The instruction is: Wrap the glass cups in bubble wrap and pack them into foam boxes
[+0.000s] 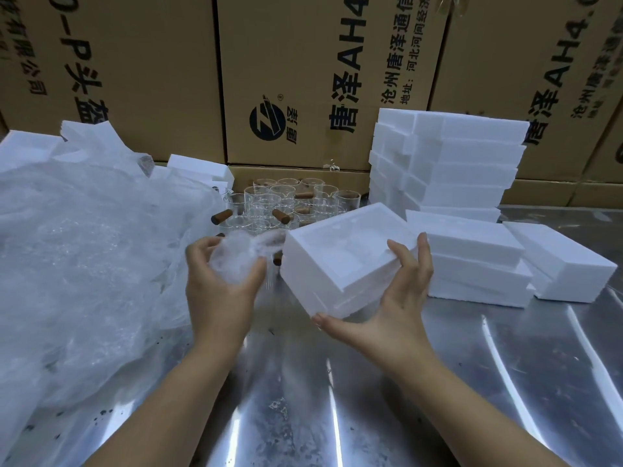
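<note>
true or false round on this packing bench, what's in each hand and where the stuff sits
1. The left hand grips a bubble-wrapped bundle. True.
2. The right hand holds nothing. False: it holds an open foam box.
3. Bare glass cups stand beyond the hands. True.
4. The tall foam stack is on the left. False: it stands on the right; loose bubble wrap lies on the left.
5. The bundle sits inside the foam box. False: it is beside the box, in the left hand.

back: stacked printed cardboard cartons (pixel 303 79) | surface: shiny metal table (pixel 337 399) | glare streaks
</note>
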